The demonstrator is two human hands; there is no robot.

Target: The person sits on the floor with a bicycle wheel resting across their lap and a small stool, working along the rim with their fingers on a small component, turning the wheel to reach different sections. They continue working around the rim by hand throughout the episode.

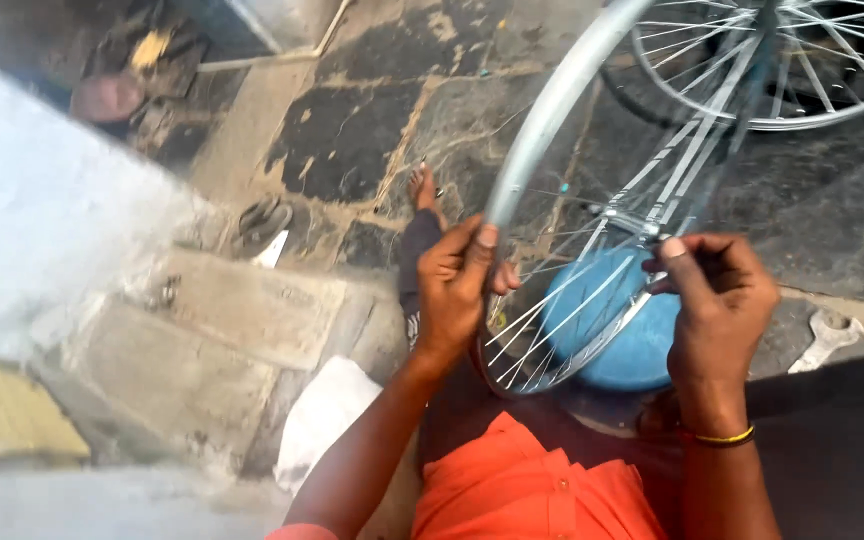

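A silver bicycle wheel rim (542,120) with thin spokes (592,290) stands upright in front of me. My left hand (455,285) grips the rim's left edge, thumb on top. My right hand (717,290) is closed around the hub (637,222) and spokes at the wheel's middle. Behind the spokes sits a blue round container (622,330). My foot (422,188) shows past the rim on the stone floor.
A second spoked wheel (802,70) lies at the top right. A flat wrench (827,338) rests on the ground to the right. Stone steps (222,330) and a white cloth (322,415) are on the left, with sandals (264,220) beyond.
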